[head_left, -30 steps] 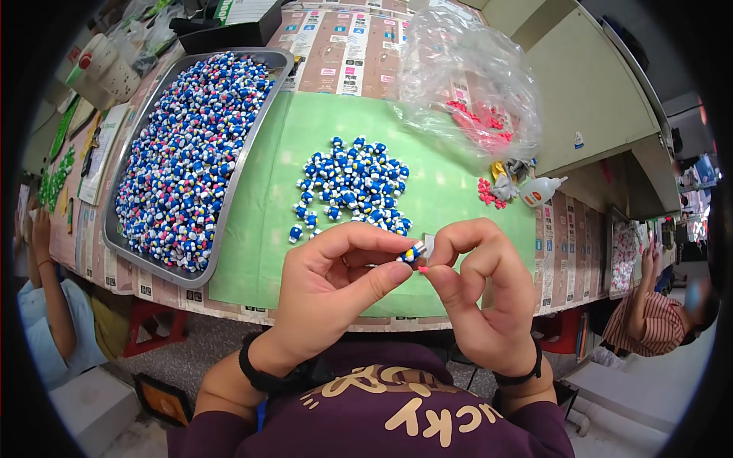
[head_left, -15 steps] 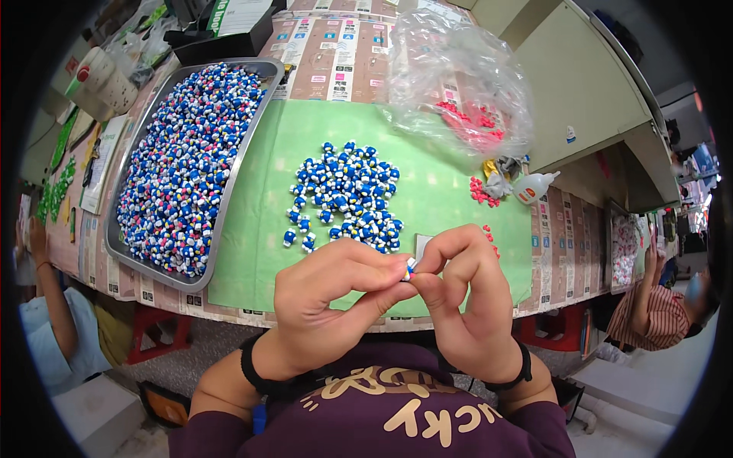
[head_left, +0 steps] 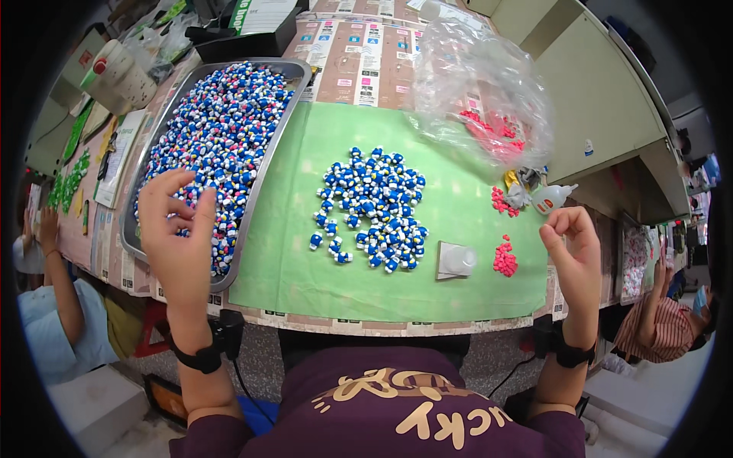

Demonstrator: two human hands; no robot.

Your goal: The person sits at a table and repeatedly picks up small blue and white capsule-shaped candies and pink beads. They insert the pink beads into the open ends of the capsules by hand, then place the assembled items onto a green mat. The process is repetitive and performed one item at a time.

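My left hand (head_left: pixel 179 237) is raised over the near part of the metal tray (head_left: pixel 269 174), thumb and fingers apart, nothing visible in it. Blue-and-white figurines (head_left: pixel 210 126) with pink and yellow bits fill that tray. At the right edge of the green cloth (head_left: pixel 294 298) my right hand (head_left: pixel 574 252) hovers, fingers loosely curled, thumb and index slightly apart, no object visible. Nearest to it are a small heap of pink pieces (head_left: pixel 505 260) and a white squeeze bottle (head_left: pixel 551 198). A loose pile of blue-and-white figurines (head_left: pixel 370 208) lies mid-cloth, beside a small square block with a whitish round piece (head_left: pixel 457 260).
A clear plastic bag (head_left: pixel 477 80) holding pink pieces lies at the back right, beside a grey cabinet (head_left: pixel 611 99). More pink pieces (head_left: pixel 503 202) sit near crumpled foil (head_left: pixel 519 191). A black box (head_left: pixel 248 38) stands behind the tray. Other people work at both sides.
My hands have parted from the small figurine they held together. The left went left to the tray, the right moved out to the right. The figurine is no longer visible in them.
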